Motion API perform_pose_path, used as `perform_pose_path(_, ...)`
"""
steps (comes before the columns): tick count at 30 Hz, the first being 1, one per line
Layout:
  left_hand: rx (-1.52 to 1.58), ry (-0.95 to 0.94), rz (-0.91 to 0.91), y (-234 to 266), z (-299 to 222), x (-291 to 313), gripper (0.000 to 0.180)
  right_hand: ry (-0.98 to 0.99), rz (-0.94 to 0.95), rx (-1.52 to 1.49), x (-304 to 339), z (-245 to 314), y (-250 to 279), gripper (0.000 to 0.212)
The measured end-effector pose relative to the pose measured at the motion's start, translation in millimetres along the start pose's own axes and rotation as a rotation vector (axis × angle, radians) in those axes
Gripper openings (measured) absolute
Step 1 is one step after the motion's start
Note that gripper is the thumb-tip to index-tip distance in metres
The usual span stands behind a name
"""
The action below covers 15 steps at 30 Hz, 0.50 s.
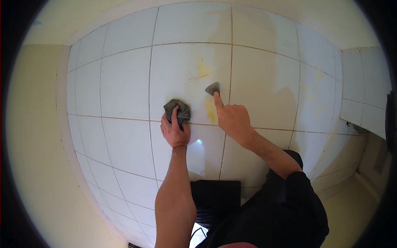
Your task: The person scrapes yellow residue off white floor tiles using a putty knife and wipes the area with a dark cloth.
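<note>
My left hand [175, 131] grips a bunched dark grey cloth [182, 112] and presses it against the white tiles [124, 87], one finger lying over its folds. To the right, my right hand [235, 120] holds a putty knife [212, 88] with its index finger stretched along the tool. The knife's flared grey blade points up and left at the tile, and most of its handle is hidden in the hand. Just below the blade lies a yellow smear [211, 110]. Above it is another yellow patch [202, 69] with ragged edges.
Fainter yellow marks [318, 109] show on tiles farther right. Pale yellow walls [37, 124] border the tiles on the left. At the right, a white-tiled ledge [364, 95] juts in. My dark-clothed leg [269, 194] is at lower right, beside a black flat object [217, 192].
</note>
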<state>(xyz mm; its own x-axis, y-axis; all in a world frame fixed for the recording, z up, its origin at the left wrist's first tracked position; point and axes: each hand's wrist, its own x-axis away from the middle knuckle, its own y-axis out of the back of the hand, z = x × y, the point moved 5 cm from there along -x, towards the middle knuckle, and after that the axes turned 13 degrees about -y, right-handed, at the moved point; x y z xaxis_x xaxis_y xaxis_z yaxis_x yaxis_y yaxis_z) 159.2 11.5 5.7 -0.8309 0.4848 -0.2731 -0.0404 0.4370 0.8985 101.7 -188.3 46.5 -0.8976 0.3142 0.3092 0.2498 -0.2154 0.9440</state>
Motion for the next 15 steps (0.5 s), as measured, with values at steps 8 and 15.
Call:
perform_pose_path(8,0.010,-0.006,0.008,-1,0,-4,0.062,0.021,-0.119,-0.028,-1,-6,-8,0.076)
perform_pose_path(15,0.025,-0.002,0.015,-3,0,-3,0.064,-0.006,-0.142,-0.080,-5,-5,-19,0.083)
